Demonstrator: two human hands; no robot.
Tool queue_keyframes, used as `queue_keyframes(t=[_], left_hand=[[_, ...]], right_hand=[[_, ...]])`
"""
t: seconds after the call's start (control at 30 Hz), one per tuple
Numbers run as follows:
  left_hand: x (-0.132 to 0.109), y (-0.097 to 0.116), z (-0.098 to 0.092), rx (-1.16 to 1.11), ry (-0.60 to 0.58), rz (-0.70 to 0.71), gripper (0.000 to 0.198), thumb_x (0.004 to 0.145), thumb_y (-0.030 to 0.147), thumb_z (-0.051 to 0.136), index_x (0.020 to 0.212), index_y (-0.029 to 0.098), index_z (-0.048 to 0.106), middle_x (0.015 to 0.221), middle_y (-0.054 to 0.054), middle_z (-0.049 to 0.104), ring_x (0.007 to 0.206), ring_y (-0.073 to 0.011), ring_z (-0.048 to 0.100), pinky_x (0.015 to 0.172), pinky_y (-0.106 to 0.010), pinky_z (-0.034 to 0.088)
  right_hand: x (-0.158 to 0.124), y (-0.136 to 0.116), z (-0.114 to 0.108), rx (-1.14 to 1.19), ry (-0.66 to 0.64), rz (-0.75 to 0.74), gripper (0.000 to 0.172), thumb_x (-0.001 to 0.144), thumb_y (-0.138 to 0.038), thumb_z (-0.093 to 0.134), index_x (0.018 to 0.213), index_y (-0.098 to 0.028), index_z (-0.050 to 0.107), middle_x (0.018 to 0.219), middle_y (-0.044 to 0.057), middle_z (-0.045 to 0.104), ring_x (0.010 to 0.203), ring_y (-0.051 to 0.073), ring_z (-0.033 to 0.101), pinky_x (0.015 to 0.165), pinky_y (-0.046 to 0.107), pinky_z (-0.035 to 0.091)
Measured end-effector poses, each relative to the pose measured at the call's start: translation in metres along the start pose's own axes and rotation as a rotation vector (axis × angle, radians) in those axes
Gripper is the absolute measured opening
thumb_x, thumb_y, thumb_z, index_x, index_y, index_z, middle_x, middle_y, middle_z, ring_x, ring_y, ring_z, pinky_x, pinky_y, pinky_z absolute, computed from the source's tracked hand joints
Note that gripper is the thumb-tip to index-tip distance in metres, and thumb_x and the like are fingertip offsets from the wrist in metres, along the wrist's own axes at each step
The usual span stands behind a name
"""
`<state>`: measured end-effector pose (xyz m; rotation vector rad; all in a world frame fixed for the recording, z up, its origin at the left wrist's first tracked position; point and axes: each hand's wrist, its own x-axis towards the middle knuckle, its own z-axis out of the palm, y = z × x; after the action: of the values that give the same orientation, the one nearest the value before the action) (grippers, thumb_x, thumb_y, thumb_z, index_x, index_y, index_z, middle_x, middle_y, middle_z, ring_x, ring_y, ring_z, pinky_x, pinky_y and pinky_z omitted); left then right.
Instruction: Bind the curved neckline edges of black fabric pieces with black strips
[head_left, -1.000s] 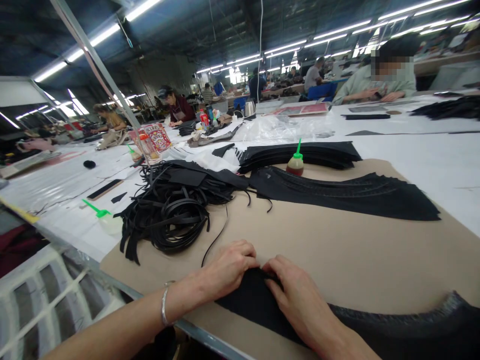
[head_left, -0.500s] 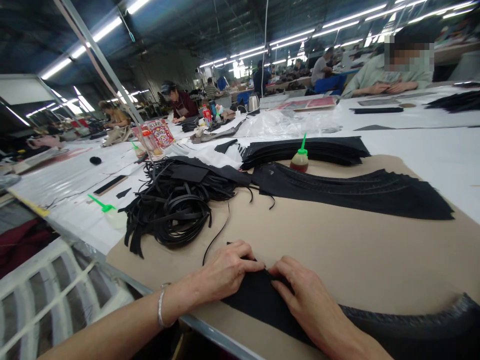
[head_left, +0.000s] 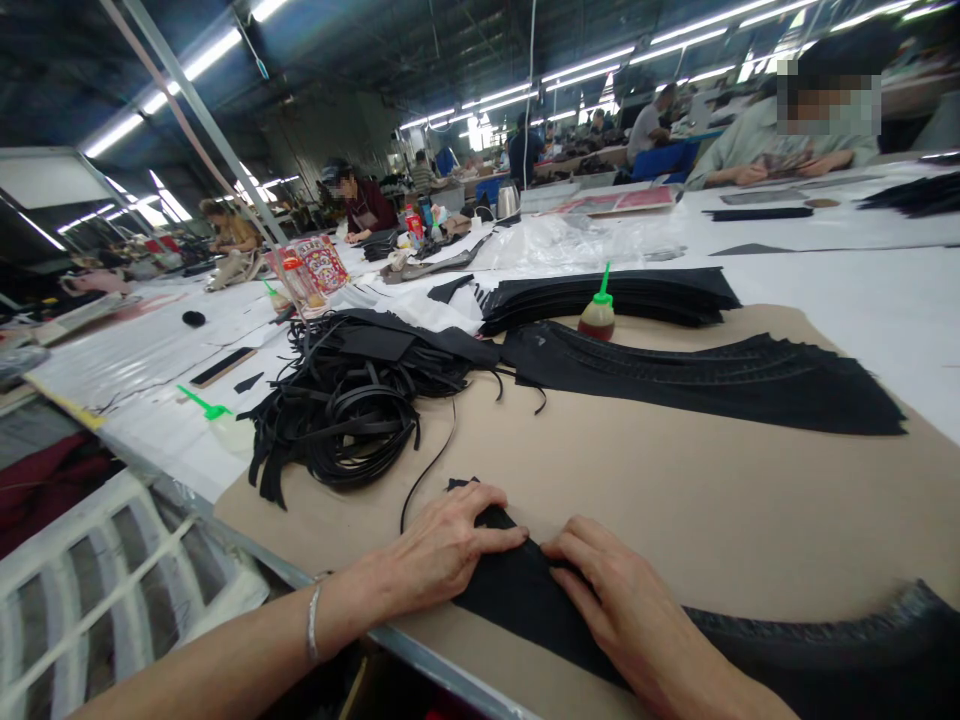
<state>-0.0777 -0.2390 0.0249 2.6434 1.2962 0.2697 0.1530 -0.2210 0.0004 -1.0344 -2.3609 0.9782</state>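
A black curved panel (head_left: 525, 600), of leather or a leather-like sheet, lies along the near edge of the table, its right part running out of view with a crimped upper edge. My left hand (head_left: 450, 540) rests on its left end, thumb and forefinger closed at the upper edge. Just to the right, my right hand (head_left: 626, 590) pinches the same edge, fingertips close to those of the left. What lies under the fingertips is hidden. Beyond my left hand is a tangled heap of black strips (head_left: 360, 410), a thin one trailing towards my wrist.
Brown board (head_left: 675, 480) covers the near table. Stacked black panels (head_left: 697, 375) lie beyond, beside a green-tipped bottle (head_left: 598, 318) of dark liquid. Another green-tipped bottle (head_left: 225, 428) stands left. A white slatted rack (head_left: 112, 590) is at lower left. Co-workers sit across the table.
My right hand has shifted slightly right along the panel's edge, widening the small gap between the fingertips. My left hand stays on the panel. The view has tilted a little.
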Motion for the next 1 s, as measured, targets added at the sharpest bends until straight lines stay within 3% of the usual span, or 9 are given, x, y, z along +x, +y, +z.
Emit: queue_keyframes(t=[0.1, 0.2, 0.37, 0.77, 1.0], left_hand=[[0.001, 0.000, 0.004, -0.039, 0.006, 0.062, 0.042, 0.091, 0.006, 0.039, 0.124, 0.024, 0.058, 0.119, -0.007, 0.057, 0.111, -0.0186, 0.052, 0.097, -0.034, 0.043], [0.005, 0.003, 0.002, -0.065, -0.026, 0.089, 0.039, 0.092, 0.007, 0.037, 0.123, 0.020, 0.057, 0.107, -0.006, 0.062, 0.101, -0.0175, 0.055, 0.093, -0.030, 0.044], [0.007, 0.013, -0.002, -0.008, -0.099, 0.049, 0.043, 0.093, 0.010, 0.039, 0.130, 0.027, 0.051, 0.099, -0.005, 0.059, 0.093, -0.0193, 0.053, 0.087, -0.032, 0.044], [0.000, 0.021, 0.006, 0.057, -0.066, 0.029, 0.048, 0.088, 0.008, 0.043, 0.131, 0.028, 0.050, 0.117, -0.008, 0.053, 0.111, -0.0219, 0.048, 0.096, -0.036, 0.041], [0.005, 0.029, 0.005, -0.023, -0.115, 0.083, 0.045, 0.087, 0.006, 0.042, 0.130, 0.015, 0.049, 0.117, -0.008, 0.057, 0.109, -0.0198, 0.049, 0.101, -0.032, 0.038]], right_hand=[[-0.003, 0.003, 0.000, -0.015, -0.001, -0.040, 0.025, 0.092, -0.010, 0.039, 0.094, -0.021, 0.062, 0.093, 0.004, 0.056, 0.087, 0.017, 0.056, 0.078, 0.029, 0.046], [-0.006, 0.005, 0.000, -0.048, 0.008, -0.065, 0.025, 0.093, -0.011, 0.039, 0.094, -0.022, 0.062, 0.093, 0.004, 0.056, 0.087, 0.018, 0.055, 0.077, 0.030, 0.046], [-0.010, 0.008, -0.001, -0.068, -0.006, -0.063, 0.026, 0.094, -0.009, 0.038, 0.097, -0.021, 0.061, 0.094, 0.005, 0.054, 0.089, 0.019, 0.054, 0.079, 0.033, 0.046], [-0.024, 0.010, -0.017, -0.080, -0.073, -0.050, 0.024, 0.095, -0.010, 0.040, 0.097, -0.019, 0.062, 0.094, 0.005, 0.055, 0.090, 0.019, 0.054, 0.083, 0.035, 0.045], [-0.034, 0.017, -0.020, -0.098, -0.078, -0.086, 0.025, 0.096, -0.012, 0.038, 0.096, -0.019, 0.062, 0.096, 0.007, 0.055, 0.090, 0.021, 0.054, 0.082, 0.038, 0.045]])
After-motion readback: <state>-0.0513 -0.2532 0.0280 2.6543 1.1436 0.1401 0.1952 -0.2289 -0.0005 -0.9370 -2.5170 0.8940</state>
